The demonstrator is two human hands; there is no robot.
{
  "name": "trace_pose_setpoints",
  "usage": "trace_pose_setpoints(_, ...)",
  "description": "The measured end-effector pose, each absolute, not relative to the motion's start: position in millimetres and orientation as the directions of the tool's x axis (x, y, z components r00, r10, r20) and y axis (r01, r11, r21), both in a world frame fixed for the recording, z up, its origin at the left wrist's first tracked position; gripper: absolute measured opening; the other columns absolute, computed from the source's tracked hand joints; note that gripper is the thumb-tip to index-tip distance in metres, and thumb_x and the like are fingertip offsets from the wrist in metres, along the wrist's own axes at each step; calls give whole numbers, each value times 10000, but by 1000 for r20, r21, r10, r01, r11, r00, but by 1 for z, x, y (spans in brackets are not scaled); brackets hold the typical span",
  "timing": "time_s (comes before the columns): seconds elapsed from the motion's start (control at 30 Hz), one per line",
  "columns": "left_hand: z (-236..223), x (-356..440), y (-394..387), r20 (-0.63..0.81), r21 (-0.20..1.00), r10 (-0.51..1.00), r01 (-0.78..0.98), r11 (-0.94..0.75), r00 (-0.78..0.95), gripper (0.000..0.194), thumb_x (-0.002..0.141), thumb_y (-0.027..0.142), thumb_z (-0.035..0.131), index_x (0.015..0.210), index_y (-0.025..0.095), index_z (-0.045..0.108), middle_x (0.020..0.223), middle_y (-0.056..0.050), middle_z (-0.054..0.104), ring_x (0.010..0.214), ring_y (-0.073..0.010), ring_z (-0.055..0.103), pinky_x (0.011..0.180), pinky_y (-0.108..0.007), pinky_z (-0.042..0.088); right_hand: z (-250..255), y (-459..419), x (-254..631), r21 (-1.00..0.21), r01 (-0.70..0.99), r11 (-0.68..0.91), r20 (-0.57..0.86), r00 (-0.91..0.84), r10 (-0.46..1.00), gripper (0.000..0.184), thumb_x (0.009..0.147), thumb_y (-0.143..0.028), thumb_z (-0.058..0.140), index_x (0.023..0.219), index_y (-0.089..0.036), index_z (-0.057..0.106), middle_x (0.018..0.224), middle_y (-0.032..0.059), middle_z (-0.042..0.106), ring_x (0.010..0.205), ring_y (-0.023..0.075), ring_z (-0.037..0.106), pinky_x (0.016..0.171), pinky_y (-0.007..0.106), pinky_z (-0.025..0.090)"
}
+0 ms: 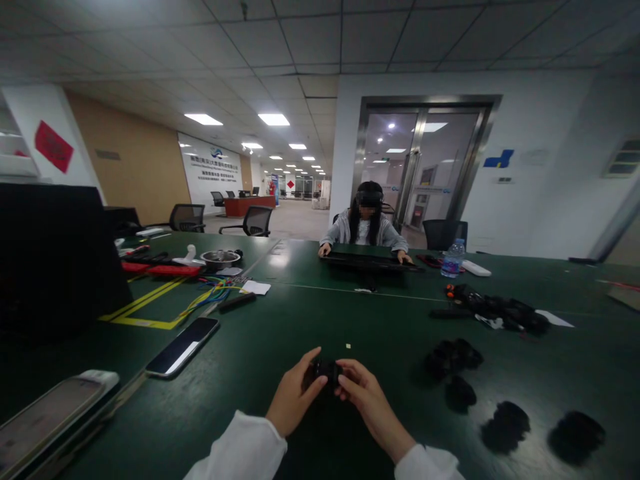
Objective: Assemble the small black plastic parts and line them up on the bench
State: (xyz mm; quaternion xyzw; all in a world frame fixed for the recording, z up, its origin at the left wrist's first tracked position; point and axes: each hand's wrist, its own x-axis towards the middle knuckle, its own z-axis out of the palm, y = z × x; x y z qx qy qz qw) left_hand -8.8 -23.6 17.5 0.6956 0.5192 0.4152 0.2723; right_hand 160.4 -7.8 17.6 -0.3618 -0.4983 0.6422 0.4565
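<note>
Both my hands meet low in the middle over the dark green table (310, 313). My left hand (293, 397) and my right hand (365, 393) are closed on a small black object (326, 369), pinched between fingers and thumbs of both. I cannot make out what the object is. White sleeves cover both my wrists. Several similar black lumps (453, 357) lie on the table just right of my hands. A tiny pale scrap (348, 345) lies just beyond my fingers.
A smartphone (183, 347) lies at left, another device (50, 417) at the near left edge, and a black monitor back (55, 260) beyond. Across the table a person (365, 230) sits at a keyboard (370, 261). A water bottle (453, 259), black gear (500, 312), coloured wires (213, 293) and a metal bowl (220, 257) lie farther off.
</note>
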Motion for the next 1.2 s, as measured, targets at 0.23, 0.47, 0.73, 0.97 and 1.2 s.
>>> trace_pose_setpoints(0.23,15,-10,-22,322,796,925,471,-380,201,472,725,328,539,1172,236,421,1061,-51,559,877,-194,545,751,-302,438,15,-6,162,-954,-271,-126,-43,-292,955,274,664,-301,602,915,-196,569,786,15,544,635,119,521,594,269,398)
trace_pose_setpoints(0.47,20,-7,-23,228,813,961,512,-277,157,300,734,387,517,953,182,501,771,-10,592,647,-149,551,568,-240,425,17,-8,163,-968,-228,-109,-28,-333,943,275,668,-291,599,926,-198,568,834,22,550,667,119,519,619,262,402)
trace_pose_setpoints(0.73,21,-8,-23,378,777,916,490,-394,137,289,742,341,517,999,210,502,958,-57,522,830,-190,520,672,-291,449,18,-9,163,-978,-195,-79,0,-375,927,256,663,-258,597,910,-205,558,864,21,565,697,138,539,634,281,410)
trace_pose_setpoints(0.97,19,-11,-21,451,733,854,439,-520,258,322,750,277,514,1065,216,489,1018,-65,472,947,-205,476,794,-328,419,20,-9,161,-977,-196,-87,-15,-341,940,234,661,-254,599,887,-205,563,794,2,562,645,117,527,616,274,400)
trace_pose_setpoints(1.2,14,-12,-20,430,767,862,395,-506,270,440,747,201,499,1177,218,402,1120,-75,407,956,-193,468,687,-263,456,22,-9,159,-960,-250,-126,-53,-280,959,262,629,-262,625,878,-198,574,764,-13,534,615,94,513,603,259,392)
